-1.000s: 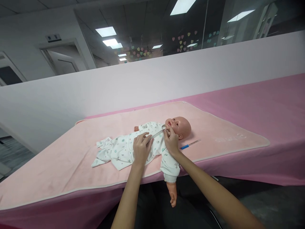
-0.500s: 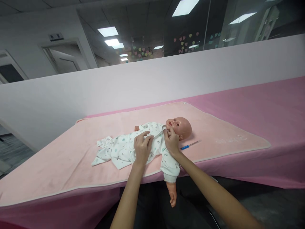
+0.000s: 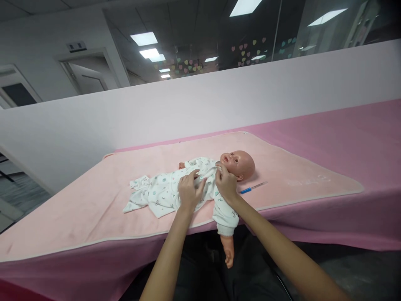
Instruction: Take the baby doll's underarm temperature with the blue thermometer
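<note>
Lying face up on the peach blanket, the doll has its head to the right and one bare forearm hanging over the near edge. The right hand seems to pinch the white printed outfit at its collar, just beside the chin, thumb and forefinger close together. The left hand rests on the chest, thumb well apart from the curved fingers; whether the fingertips grip cloth, I cannot tell. The step in hand looks like arranging the front edge at the neck; the next move likely calls for a steady pinch while the other palm braces the body. Near the head lies a slim blue-ended stick; pink cloth and a white partition lie beyond.
</note>
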A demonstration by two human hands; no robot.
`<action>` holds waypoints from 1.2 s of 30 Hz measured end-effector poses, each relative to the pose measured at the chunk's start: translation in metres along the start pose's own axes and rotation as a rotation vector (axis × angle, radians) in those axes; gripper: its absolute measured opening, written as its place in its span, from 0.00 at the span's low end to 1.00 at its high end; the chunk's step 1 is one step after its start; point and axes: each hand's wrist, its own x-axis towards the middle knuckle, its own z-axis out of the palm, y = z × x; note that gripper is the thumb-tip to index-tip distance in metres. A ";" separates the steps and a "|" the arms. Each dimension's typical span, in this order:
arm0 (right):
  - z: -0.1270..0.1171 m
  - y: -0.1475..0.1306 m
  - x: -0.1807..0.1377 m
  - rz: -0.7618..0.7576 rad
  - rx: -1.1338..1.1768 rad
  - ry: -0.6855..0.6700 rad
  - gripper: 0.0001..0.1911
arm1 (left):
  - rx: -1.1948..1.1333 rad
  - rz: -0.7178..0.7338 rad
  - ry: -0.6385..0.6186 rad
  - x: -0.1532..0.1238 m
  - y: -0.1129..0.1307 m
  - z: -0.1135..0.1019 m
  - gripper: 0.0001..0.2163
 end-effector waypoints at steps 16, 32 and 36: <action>0.000 -0.018 -0.008 -0.367 -0.111 -0.180 0.15 | 0.077 0.020 0.027 -0.003 0.005 0.000 0.08; 0.002 -0.013 -0.007 -0.368 0.021 -0.132 0.13 | -0.006 -0.015 0.095 -0.005 0.003 0.005 0.04; 0.002 -0.012 -0.007 -0.363 0.025 -0.159 0.14 | -0.004 -0.021 0.097 -0.006 0.002 0.006 0.05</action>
